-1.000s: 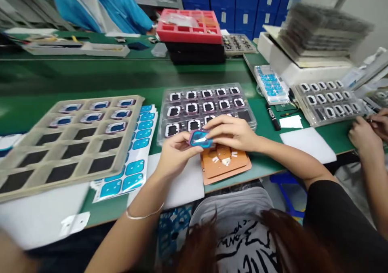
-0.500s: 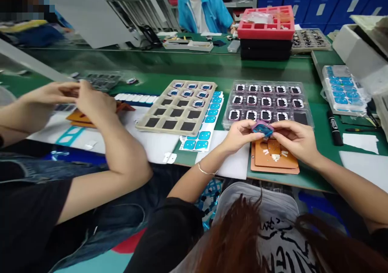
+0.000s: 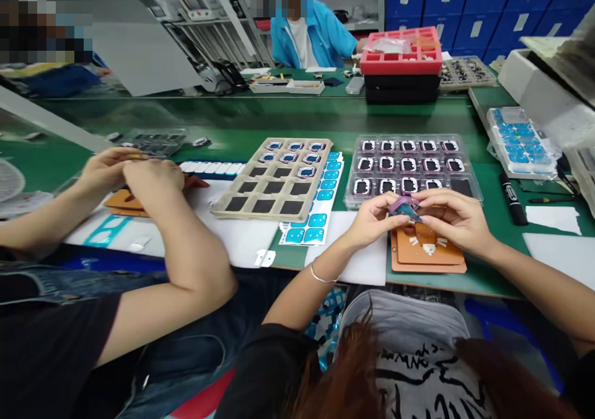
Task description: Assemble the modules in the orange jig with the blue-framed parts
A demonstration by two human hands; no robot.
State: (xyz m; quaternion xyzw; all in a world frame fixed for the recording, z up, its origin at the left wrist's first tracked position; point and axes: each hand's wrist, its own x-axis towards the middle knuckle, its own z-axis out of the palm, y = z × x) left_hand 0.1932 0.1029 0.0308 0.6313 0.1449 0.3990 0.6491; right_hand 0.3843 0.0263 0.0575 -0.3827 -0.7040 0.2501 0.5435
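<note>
Orange plates sit under a co-worker's two hands far to my left, close to the white sheet that runs toward my place; if an elbow shoves that sheet, I judge that the beige tray resting on it could slide. That tray holds blue-faced parts in its back rows, with dark empty pockets in front. Just right of it lie blue sticker sheets, partly tucked under the tray's edge, so a tug on them might tip the parts out.

Next comes my left hand, thumb and fingers pinching one side of a small purple-rimmed part with a blue film on it. My right hand pinches the other side. The part hangs in the air just above the orange jig and in front of the clear tray of framed parts. The grip is only at the edges; a slip could drop it onto the jig's pegs, or the film could crease or go on crooked. Further right lies a black marker.
</note>
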